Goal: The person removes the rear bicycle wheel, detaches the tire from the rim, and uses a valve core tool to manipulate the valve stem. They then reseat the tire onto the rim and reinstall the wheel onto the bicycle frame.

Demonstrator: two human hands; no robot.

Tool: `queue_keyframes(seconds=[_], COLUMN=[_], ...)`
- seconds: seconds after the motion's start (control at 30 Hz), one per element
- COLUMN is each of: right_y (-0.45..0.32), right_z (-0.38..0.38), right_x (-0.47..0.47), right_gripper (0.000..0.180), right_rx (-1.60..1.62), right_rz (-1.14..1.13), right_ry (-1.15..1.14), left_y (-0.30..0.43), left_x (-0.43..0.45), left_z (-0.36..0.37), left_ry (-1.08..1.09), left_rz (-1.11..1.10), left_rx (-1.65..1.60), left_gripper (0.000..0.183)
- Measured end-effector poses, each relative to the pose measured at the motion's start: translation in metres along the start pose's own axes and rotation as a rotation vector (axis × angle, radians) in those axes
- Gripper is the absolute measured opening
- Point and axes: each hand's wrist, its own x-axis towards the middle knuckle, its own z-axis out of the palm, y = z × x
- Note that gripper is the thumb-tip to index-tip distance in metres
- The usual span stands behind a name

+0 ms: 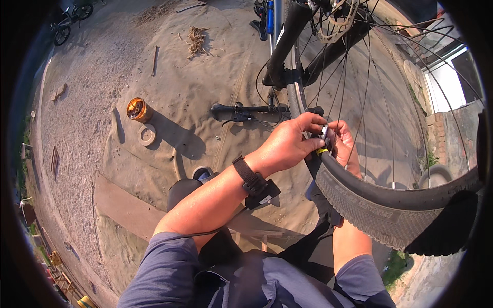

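A bicycle stands upside down before me, its front wheel raised by a black suspension fork. At the near part of the rim, my left hand pinches a small silver metal piece between thumb and fingers. From the other side of the wheel, my right hand meets it there, its fingertips on the same piece and partly hidden by spokes. Just below the fingertips is a yellow band on the rim. The knobbly black tyre curves away to the right. I cannot tell exactly what the metal piece is.
The handlebar with a brake lever rests on a ground sheet. To the left stand a rusty tin and a ring-shaped roll. A flat board lies nearer. The disc rotor is at the hub.
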Motion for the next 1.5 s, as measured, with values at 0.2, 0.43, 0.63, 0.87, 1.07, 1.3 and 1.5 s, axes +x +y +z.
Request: queue_keyframes(seconds=[0.2,0.43,0.63,0.87,1.07,1.3,1.5], right_y=[0.004,0.000,-0.003,-0.004,-0.002,-0.005,-0.002], right_z=[-0.010,-0.004,0.002,0.000,-0.002,0.002,-0.001], right_x=[0.006,0.001,-0.001,-0.002,-0.002,-0.005,-0.004], right_gripper=[0.016,0.014,0.014,0.016,0.020,0.025,0.026], right_rx=[-0.019,-0.009,0.006,0.002,-0.005,0.007,-0.011], right_rz=[-0.019,0.007,0.016,-0.002,0.008,0.031,0.030], right_ry=[-0.008,-0.001,0.007,-0.034,-0.012,-0.017,-0.011], left_y=[0.003,0.011,0.009,0.009,0.006,0.005,0.004], left_x=[0.004,0.003,0.004,0.003,0.004,0.004,0.003], left_z=[0.001,-0.005,-0.002,-0.002,-0.002,-0.005,-0.004], left_ry=[-0.029,-0.063,-0.038,-0.045,-0.061,-0.074,-0.060], left_rz=[-0.031,-0.088,-0.102,-0.100,-0.103,-0.114,-0.119], left_rx=[-0.062,-0.060,-0.093,-0.112,-0.097,-0.071,-0.088], left_gripper=[0.042,0.038,0.035,0.035,0.035,0.035,0.036])
